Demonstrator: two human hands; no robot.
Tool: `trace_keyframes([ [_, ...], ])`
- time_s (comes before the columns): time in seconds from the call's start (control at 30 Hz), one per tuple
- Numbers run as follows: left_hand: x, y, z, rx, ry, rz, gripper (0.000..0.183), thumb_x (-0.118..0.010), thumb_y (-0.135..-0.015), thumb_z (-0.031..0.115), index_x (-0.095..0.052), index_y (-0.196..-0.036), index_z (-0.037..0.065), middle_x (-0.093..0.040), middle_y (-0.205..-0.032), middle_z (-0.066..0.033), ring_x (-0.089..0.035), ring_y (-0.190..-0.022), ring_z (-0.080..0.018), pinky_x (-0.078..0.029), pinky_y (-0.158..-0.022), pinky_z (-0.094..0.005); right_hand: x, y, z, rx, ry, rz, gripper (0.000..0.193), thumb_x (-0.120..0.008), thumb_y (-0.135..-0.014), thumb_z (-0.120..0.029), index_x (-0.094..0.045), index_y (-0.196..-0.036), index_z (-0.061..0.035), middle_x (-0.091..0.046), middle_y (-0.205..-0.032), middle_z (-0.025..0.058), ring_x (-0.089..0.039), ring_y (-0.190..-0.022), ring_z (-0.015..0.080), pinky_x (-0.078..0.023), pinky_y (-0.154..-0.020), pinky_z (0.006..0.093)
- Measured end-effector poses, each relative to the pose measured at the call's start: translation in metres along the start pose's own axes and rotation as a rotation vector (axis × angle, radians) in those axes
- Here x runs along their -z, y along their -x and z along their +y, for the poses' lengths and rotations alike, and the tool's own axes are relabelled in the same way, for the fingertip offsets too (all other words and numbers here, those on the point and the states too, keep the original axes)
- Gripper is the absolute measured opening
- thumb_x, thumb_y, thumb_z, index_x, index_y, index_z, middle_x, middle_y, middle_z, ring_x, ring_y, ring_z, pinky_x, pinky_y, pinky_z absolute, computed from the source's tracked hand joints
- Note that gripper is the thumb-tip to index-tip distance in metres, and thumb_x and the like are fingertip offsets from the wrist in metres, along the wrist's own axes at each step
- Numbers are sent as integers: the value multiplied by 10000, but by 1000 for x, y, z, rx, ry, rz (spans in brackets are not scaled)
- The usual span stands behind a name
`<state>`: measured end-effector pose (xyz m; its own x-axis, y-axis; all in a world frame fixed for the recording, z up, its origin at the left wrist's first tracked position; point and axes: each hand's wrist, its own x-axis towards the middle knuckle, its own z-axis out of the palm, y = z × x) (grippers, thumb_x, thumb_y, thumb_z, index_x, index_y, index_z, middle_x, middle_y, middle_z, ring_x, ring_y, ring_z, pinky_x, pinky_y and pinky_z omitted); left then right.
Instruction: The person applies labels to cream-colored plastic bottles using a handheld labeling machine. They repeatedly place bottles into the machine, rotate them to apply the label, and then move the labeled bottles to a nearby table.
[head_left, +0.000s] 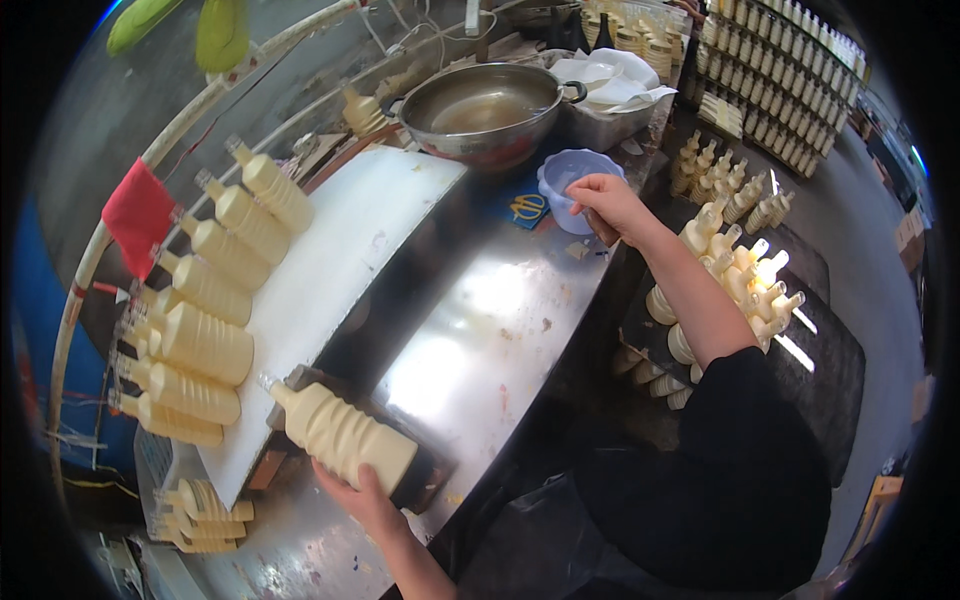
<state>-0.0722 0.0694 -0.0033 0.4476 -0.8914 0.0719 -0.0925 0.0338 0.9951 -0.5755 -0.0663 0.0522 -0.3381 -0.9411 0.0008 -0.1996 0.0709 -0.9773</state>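
Observation:
A cream ribbed bottle (348, 432) with a clear neck lies tilted over a dark block on the metal worktop. My left hand (362, 492) is closed on its near side, thumb up along the body and fingers partly hidden beneath. Farther off, my right hand (612, 207) is over the near right rim of a lavender bowl (556, 172) with a scalloped edge. Its fingers are bent together in a pinch; whatever they hold, if anything, is too small to make out. Yellow-handled scissors (528, 207) lie on a blue piece left of the bowl.
Several cream bottles (205, 343) lie along a white board (350, 215) at left. A wide metal pan (484, 112) and a tub with white sheeting (612, 82) stand at the back. More bottles (735, 275) crowd a low stand right of my arm; a filled rack (775, 85) stands beyond.

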Motion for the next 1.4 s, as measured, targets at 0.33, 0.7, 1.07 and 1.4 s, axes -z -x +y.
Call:
trace_keyframes([
  [0.33, 19, -6, -12, 5, -87, 33, 884, -695, -837, 116, -218, -1576, 29, -466, -1452, -202, -506, -1299, -296, -425, -1093, -411, 8, -131, 42, -127, 1031, -282, 185, -587, -825, -81, -766, -858, -51, -753, -853, 166, -736, -793, 342, -560, -737, 465],
  [0.7, 21, -2, -23, -16, -148, 29, 1022, -794, -791, 385, -230, -1561, 19, -506, -1437, -245, -550, -1293, -335, -447, -1074, -390, 38, -210, 124, -48, 533, -237, 357, -727, -859, -253, -660, -654, 32, -634, -613, 107, -652, -615, 214, -483, -588, 386],
  [1.07, 15, -4, -19, -50, -131, 3, 1018, -774, -794, 428, -231, -1554, 23, -523, -1414, -248, -566, -1273, -360, -461, -1054, -408, -10, -127, 23, 460, 814, -42, 193, -642, -867, -141, -722, -935, 22, -708, -767, 141, -701, -732, 232, -534, -692, 360],
  [1.4, 13, -3, -14, -36, -189, 8, 1021, -770, -789, 438, -235, -1553, 21, -512, -1430, -237, -551, -1287, -369, -449, -1064, -419, -135, -12, -30, 492, 525, -522, 156, -644, -873, -77, -709, -946, 45, -689, -763, 95, -670, -706, 154, -524, -661, 302],
])
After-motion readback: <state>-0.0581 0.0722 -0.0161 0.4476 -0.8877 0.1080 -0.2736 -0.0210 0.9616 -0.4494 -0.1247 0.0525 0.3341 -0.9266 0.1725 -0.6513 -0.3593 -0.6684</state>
